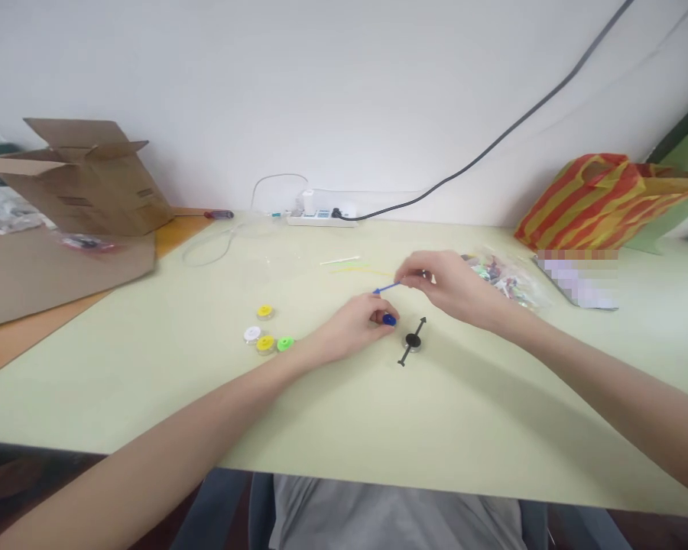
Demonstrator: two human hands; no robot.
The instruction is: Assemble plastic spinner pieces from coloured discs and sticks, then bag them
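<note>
Partway along, judging by the layout: one piece seemingly complete, one in hand, several without a pointer. Just right of the frame's centre, resting on the tabletop: a black disc with a black arrow lying across the top, apparently finished. Above and left of that, a blue disc at the fingertips of the left hand and a blue arrow at those of the right hand, not yet joined. Left of centre, grouped together: an upper yellow disc, a white disc, a lower yellow disc and a green disc, with no arrow visible on any, so probably left to do. Above centre, lying loose, a white strip and a yellow strip, too blurred to identify further.

Left grip nearly closed, grasping the blue disc at the edge between thumb and fingers; hard to tell whether lifted or resting. Right grip pinched tight on the right-hand end of the blue arrow, with the tip aimed down-left, close to the left knuckles; contact there impossible to confirm. Beyond the right wrist, a clear bag of small coloured parts.
</note>
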